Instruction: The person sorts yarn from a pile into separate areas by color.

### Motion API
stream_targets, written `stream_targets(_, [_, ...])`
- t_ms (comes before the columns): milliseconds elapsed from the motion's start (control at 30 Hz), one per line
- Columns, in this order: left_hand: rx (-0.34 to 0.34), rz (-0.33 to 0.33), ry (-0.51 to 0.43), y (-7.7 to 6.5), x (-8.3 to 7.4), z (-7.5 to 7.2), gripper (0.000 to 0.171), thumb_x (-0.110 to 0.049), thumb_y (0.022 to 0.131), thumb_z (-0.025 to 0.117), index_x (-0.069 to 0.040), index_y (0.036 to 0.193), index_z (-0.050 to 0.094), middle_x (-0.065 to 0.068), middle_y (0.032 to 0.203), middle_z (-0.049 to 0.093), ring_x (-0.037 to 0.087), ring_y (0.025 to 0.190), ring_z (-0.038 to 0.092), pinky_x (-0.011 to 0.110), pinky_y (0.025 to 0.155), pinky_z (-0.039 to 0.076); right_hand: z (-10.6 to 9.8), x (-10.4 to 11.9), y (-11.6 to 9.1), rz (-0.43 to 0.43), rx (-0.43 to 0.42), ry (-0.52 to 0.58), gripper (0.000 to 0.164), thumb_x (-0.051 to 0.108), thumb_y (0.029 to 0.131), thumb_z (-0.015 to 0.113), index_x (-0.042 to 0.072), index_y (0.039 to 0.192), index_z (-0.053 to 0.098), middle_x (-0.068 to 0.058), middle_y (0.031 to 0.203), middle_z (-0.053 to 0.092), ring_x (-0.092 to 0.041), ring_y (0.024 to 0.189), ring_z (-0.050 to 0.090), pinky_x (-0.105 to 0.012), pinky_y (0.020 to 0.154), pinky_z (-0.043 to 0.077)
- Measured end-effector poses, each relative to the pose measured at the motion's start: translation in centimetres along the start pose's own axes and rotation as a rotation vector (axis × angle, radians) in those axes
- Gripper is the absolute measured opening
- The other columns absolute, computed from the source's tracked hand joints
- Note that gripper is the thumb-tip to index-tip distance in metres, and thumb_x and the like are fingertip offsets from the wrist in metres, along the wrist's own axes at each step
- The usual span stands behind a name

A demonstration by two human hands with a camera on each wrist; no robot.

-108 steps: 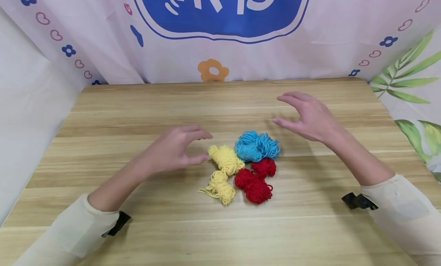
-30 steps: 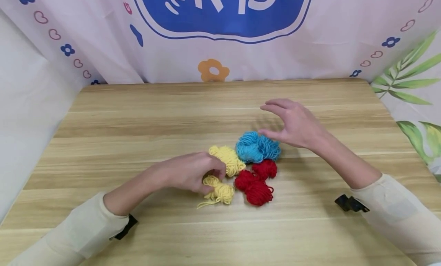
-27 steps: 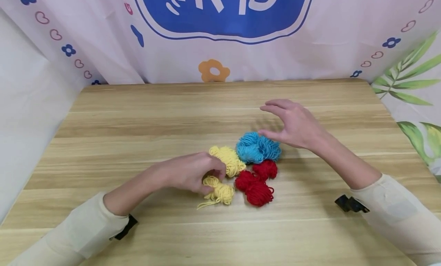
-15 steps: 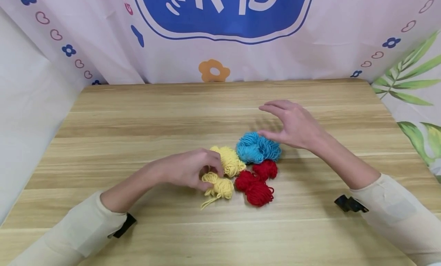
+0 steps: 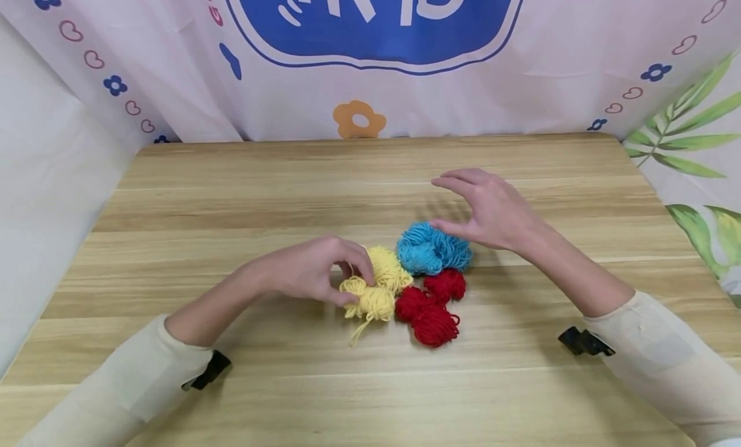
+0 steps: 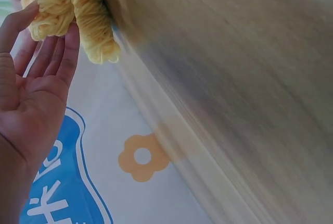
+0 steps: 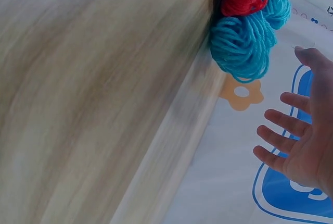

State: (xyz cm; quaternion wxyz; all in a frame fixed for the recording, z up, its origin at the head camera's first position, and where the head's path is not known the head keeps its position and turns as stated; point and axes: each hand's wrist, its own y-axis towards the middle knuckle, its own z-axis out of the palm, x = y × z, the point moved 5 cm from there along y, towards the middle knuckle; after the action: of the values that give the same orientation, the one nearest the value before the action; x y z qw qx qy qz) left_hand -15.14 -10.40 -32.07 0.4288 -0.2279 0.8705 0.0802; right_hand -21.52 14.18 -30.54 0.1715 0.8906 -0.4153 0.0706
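My left hand (image 5: 315, 267) pinches the small yellow yarn skein (image 5: 377, 303) between thumb and fingers, a loose tail trailing from it. In the left wrist view this skein (image 6: 52, 0) sits at the fingertips. Right behind it lies a larger yellow skein (image 5: 390, 268), partly covered by the fingers. Blue yarn (image 5: 425, 249) is bunched to its right, with red yarn (image 5: 435, 325) in front. My right hand (image 5: 492, 209) hovers by the back of the blue yarn, fingers spread and holding nothing; the right wrist view shows its bare palm (image 7: 307, 151).
The yarn lies together around the middle of a wood-grain table (image 5: 243, 196). A white printed curtain (image 5: 289, 106) hangs along the table's back edge. Leaf-patterned cloth (image 5: 689, 138) is at the right.
My left hand came down onto the small yellow skein, gripped it and shifted it back against the larger one. My right hand moved left and nearer the blue yarn.
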Motion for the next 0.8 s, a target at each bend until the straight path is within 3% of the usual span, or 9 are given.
stream_targets(367, [-0.039,0.030,-0.002,-0.2,-0.1,-0.6,0.017,-0.004,0.087,0.081,-0.009,0.102,0.076,-0.003,0.104,0.071,0.010,0.093,0.063,0.029,0.080,0.059,0.4,0.1,0.1,-0.007,0.013,-0.003,0.069,0.049,0.087,0.078,0.004,0.138,0.065,-0.021,0.139,0.063,-0.041,0.130,0.058,-0.060,0.107,0.047])
stream_targets(800, [-0.187,0.068,-0.044,-1.3,0.0,-2.3,0.016,-0.001,0.087,0.080,-0.007,0.102,0.075,0.000,0.104,0.073,0.016,0.092,0.067,0.032,0.081,0.059,0.7,0.9,0.2,-0.034,0.018,-0.006,0.068,0.050,0.088,0.077,0.005,0.137,0.065,-0.020,0.139,0.063,-0.040,0.130,0.059,-0.058,0.108,0.047])
